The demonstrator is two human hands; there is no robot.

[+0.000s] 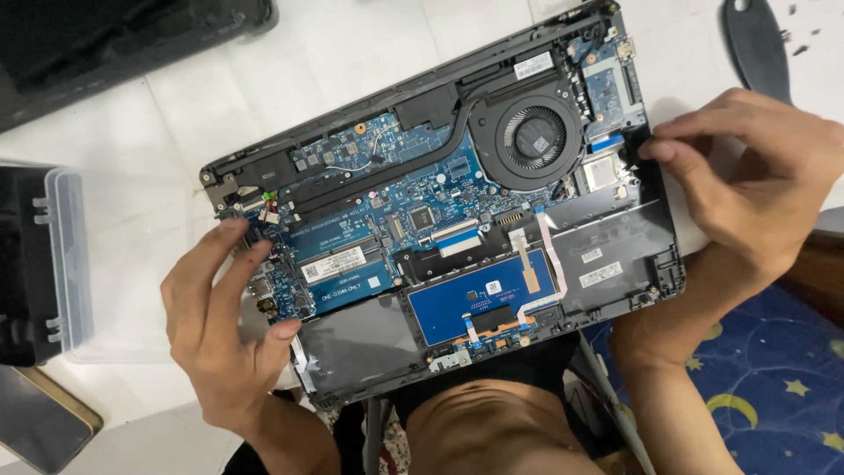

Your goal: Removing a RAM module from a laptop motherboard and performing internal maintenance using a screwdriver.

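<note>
On the white floor lies an opened laptop (440, 220), circuit board and fan (527, 141) bare; the left hand (220, 325) grips its left edge with spread fingers, the right hand (747, 176) pinches its right edge

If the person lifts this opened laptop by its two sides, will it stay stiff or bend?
The laptop base probably flexes slightly: its cover is off. The bare circuit board looks fragile. Both hands, left hand and right hand, grip opposite edges, so tipping seems unlikely.
</note>
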